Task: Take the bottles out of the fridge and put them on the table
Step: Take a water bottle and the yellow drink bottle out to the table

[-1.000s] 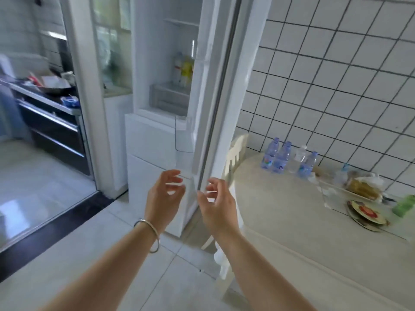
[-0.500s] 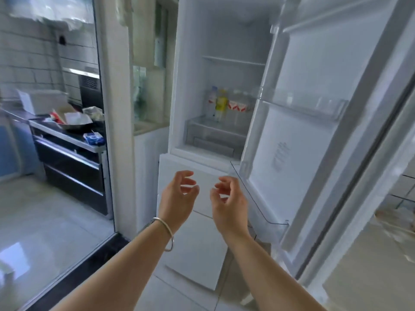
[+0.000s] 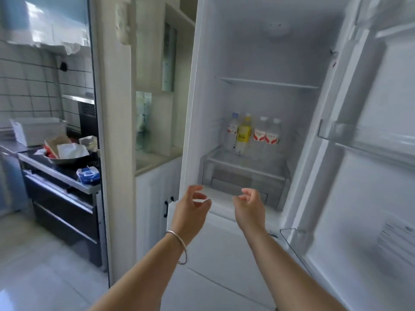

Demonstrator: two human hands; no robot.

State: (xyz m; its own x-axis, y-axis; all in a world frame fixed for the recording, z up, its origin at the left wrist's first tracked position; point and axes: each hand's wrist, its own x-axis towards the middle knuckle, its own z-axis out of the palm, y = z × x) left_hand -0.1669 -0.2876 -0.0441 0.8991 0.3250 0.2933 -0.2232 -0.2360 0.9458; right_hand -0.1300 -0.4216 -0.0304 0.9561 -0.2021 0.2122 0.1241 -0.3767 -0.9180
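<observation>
Head view: we see the fridge (image 3: 258,52) with its door (image 3: 370,176) open and four bottles (image 3: 253,133) standing in a row at the back of the lower shelf (image 3: 242,160). Our left hand (image 3: 189,212) and right hand (image 3: 249,208) are raised below that shelf, apart, fingers loosely curled, holding nothing. A bracelet (image 3: 179,245) circles the left wrist.
</observation>
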